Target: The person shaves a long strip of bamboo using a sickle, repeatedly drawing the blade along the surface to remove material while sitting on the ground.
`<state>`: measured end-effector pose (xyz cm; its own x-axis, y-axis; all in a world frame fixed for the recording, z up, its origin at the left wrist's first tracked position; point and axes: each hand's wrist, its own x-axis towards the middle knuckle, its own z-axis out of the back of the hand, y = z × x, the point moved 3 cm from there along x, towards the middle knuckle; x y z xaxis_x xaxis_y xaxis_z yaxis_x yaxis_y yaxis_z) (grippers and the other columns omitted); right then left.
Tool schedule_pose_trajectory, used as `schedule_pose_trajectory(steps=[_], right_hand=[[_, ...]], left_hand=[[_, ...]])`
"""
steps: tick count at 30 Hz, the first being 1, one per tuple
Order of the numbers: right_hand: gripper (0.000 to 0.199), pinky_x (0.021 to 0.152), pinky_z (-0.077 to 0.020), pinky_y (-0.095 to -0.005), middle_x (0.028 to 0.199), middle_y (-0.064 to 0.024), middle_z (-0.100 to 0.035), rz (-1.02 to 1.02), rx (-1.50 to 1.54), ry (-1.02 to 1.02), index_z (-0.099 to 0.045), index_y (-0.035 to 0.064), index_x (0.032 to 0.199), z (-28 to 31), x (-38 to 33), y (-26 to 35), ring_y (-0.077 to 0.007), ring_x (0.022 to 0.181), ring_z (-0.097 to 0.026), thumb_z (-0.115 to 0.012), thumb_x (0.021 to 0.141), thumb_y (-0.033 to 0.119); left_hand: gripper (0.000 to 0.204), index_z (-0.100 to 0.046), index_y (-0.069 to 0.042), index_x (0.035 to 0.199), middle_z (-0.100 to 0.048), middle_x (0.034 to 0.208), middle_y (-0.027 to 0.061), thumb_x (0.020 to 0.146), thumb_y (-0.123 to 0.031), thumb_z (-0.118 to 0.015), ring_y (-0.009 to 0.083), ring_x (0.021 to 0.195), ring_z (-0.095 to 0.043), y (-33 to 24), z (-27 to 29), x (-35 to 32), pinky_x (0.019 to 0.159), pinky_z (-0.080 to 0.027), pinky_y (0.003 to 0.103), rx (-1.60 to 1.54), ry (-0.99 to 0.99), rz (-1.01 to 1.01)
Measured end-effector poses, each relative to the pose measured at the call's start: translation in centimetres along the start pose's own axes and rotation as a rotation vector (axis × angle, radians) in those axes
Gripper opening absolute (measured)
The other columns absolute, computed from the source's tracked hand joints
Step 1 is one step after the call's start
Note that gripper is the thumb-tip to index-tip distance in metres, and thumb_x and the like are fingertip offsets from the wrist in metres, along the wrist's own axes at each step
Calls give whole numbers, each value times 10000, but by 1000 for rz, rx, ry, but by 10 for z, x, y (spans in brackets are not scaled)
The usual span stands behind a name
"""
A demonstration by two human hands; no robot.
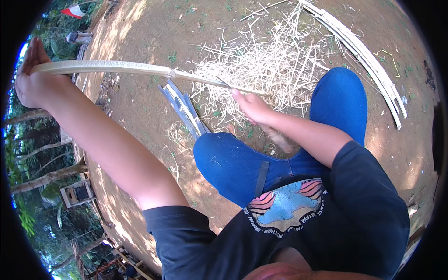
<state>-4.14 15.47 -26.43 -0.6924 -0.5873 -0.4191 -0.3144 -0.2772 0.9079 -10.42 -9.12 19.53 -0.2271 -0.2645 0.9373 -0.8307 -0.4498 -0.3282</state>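
Note:
A long, pale bamboo strip (116, 66) runs from the far left across to the middle, with a node partway along it. My left hand (35, 79), arm stretched out, grips its far left end, the fingers pointing upward and the end resting against the palm. Closed around a knife, my right hand (252, 107) is near the strip's other end. The thin dark knife blade (223, 82) lies against the strip there. Something brown and blurred shows below my right forearm; I cannot tell whether it is the knife's handle.
A heap of curly bamboo shavings (266, 60) covers the ground ahead. Several finished-looking pale strips (359, 49) lie at the right. Dark-skinned split bamboo pieces (184, 109) lie beside my left knee (219, 154). Trees and a red-and-white flag (73, 12) stand at the left.

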Motion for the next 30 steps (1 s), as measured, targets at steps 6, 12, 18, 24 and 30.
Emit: schedule_pose_trajectory(steps=[6, 12, 18, 24, 30], right_hand=[[632, 398, -397, -230, 509, 45, -376, -89, 154, -101, -382, 138, 646, 21, 12, -29, -85, 400, -354, -246, 1015, 632], [664, 431, -400, -245, 521, 29, -373, 167, 344, -63, -366, 148, 621, 17, -11, 42, -92, 443, -394, -214, 995, 676], [698, 506, -429, -229, 577, 18, -429, 660, 358, 143, -419, 119, 685, -11, -51, 175, -70, 501, -433, -188, 980, 708], [771, 501, -423, -236, 534, 10, -420, 922, 427, 235, -394, 129, 616, -7, -82, 245, -83, 501, -455, -180, 908, 809], [758, 472, -420, -214, 538, 24, -431, 868, 480, 419, -412, 130, 668, 1, -108, 222, -64, 469, -435, -150, 910, 799]], left_hand=[[226, -488, 115, 721, -611, 862, 325, 863, 51, -325, 465, 859, -674, -4, 3, -14, 870, -616, 508, -223, 15, -6], [319, -573, -79, 598, -690, 767, 113, 860, -111, -393, 371, 1004, -678, -17, -2, -29, 1026, -510, 541, -773, 104, 229], [329, -620, -73, 648, -716, 860, 127, 895, -107, -406, 372, 1033, -676, -15, 12, -18, 1038, -507, 534, -711, 123, 227], [303, -579, -46, 805, -663, 910, 140, 964, -181, -360, 384, 1030, -644, -22, -9, -30, 1034, -460, 556, -791, 133, 199], [133, -625, -106, 881, -651, 1230, 95, 836, -33, -524, 373, 1358, -452, -36, -9, -36, 1187, -265, 581, -805, 285, 132]])
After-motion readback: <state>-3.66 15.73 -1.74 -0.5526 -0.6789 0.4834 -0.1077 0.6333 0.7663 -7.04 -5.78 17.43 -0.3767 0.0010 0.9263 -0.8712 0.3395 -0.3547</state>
